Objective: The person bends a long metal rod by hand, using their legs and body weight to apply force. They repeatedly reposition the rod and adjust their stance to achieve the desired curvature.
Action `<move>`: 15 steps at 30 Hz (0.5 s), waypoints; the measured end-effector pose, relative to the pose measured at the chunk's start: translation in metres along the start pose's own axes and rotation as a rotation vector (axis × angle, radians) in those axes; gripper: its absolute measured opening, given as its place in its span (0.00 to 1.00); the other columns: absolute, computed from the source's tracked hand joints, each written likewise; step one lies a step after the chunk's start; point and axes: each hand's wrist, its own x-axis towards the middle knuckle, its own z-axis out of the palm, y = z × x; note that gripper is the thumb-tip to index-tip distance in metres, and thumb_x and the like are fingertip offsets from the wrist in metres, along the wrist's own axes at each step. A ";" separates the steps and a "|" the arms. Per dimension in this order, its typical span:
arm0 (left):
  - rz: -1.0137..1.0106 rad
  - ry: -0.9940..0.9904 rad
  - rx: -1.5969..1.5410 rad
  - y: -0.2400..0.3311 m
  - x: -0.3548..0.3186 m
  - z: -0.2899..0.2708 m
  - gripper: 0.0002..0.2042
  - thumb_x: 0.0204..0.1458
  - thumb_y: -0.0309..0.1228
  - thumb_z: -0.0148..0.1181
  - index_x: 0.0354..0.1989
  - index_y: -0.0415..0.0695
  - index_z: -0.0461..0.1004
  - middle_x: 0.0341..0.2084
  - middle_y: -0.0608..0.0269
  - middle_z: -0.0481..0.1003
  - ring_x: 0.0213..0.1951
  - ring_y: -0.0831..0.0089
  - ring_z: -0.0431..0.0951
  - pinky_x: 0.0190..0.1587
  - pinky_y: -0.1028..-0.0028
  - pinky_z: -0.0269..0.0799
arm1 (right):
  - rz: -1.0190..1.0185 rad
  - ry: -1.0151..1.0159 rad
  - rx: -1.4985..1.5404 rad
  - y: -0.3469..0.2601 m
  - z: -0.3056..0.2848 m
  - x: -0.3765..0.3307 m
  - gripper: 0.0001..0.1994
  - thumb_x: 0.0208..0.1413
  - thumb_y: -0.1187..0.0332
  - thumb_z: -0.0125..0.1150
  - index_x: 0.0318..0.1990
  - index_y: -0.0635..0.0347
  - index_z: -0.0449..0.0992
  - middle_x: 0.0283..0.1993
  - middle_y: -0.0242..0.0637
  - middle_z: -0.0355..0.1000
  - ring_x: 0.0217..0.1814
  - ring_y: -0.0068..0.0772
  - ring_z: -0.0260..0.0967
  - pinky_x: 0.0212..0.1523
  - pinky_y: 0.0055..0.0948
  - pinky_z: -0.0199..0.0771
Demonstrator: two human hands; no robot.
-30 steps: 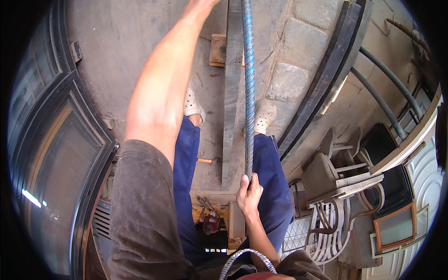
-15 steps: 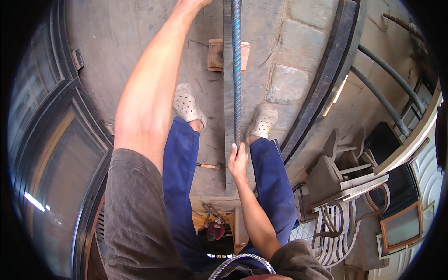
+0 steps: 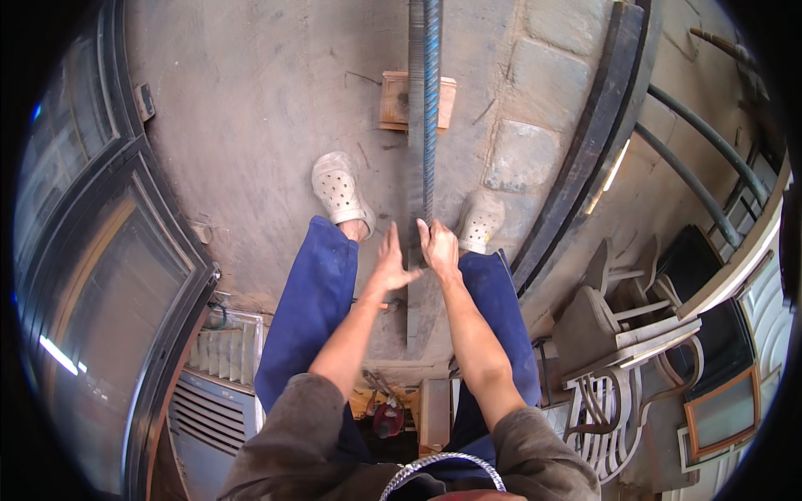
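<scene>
A long ribbed steel bar (image 3: 429, 108) runs straight away from the person, lying along a flat dark metal strip (image 3: 415, 275) that stretches over the concrete floor (image 3: 251, 108) between the two feet. The right hand (image 3: 439, 245) is closed around the near end of the bar, fingers curled over it. The left hand (image 3: 391, 265) stands just beside it with fingers spread and palm turned toward the bar, apparently not touching; contact cannot be confirmed. By its look the bar is heavy and stiff, though at this length it would likely sag or whip if lifted by one end alone. The ribbing should give a sure grip and resist slipping; it is not fragile. A sounder hold would be two hands set apart along the shaft, nearer its middle. A small pale wooden block (image 3: 394, 102) lies under the strip farther out. The feet wear pale perforated clogs (image 3: 338, 190), the legs blue trousers (image 3: 311, 309). No packages, labels or signs can be made out; a dark curved frame (image 3: 576, 184) lies to the right, and stacked grey chairs (image 3: 606, 326) stand beyond it.
</scene>
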 end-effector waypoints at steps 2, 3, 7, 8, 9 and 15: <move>-0.082 0.022 -0.021 0.005 0.007 0.027 0.61 0.29 0.39 0.77 0.68 0.34 0.37 0.66 0.38 0.46 0.67 0.46 0.48 0.67 0.56 0.50 | -0.056 0.000 0.003 0.001 0.008 0.012 0.21 0.61 0.56 0.52 0.28 0.70 0.69 0.29 0.63 0.71 0.34 0.65 0.71 0.34 0.52 0.71; -0.101 0.090 -0.010 0.010 0.010 0.036 0.54 0.36 0.38 0.74 0.67 0.32 0.41 0.64 0.37 0.50 0.66 0.44 0.51 0.66 0.56 0.52 | -0.053 0.044 0.022 0.002 0.015 0.015 0.21 0.61 0.56 0.52 0.27 0.70 0.69 0.27 0.62 0.71 0.32 0.66 0.71 0.33 0.52 0.71; -0.240 0.348 -0.277 0.001 0.033 0.061 0.34 0.50 0.34 0.60 0.62 0.33 0.52 0.57 0.36 0.60 0.58 0.43 0.63 0.57 0.56 0.64 | 0.116 -0.034 -0.051 -0.026 0.013 0.014 0.23 0.59 0.51 0.52 0.31 0.69 0.73 0.29 0.60 0.73 0.34 0.63 0.73 0.36 0.51 0.73; -0.220 0.389 -0.249 0.001 0.036 0.060 0.27 0.50 0.33 0.60 0.56 0.34 0.59 0.50 0.37 0.65 0.52 0.41 0.68 0.52 0.55 0.68 | 0.094 -0.003 0.010 -0.027 0.012 0.016 0.25 0.57 0.50 0.54 0.27 0.70 0.72 0.25 0.62 0.71 0.30 0.66 0.71 0.33 0.50 0.72; -0.200 0.363 -0.201 0.002 0.034 0.060 0.22 0.51 0.32 0.59 0.51 0.34 0.62 0.46 0.39 0.67 0.49 0.41 0.69 0.50 0.54 0.68 | 0.054 -0.022 0.044 -0.024 0.010 0.018 0.24 0.56 0.52 0.56 0.26 0.70 0.71 0.23 0.61 0.70 0.28 0.62 0.72 0.31 0.48 0.71; -0.082 0.462 -0.091 0.014 -0.022 0.055 0.13 0.55 0.30 0.54 0.41 0.32 0.66 0.37 0.39 0.69 0.40 0.40 0.71 0.43 0.52 0.68 | -0.294 0.183 0.493 -0.074 -0.023 0.047 0.14 0.53 0.63 0.64 0.31 0.64 0.68 0.22 0.37 0.68 0.24 0.25 0.67 0.26 0.33 0.69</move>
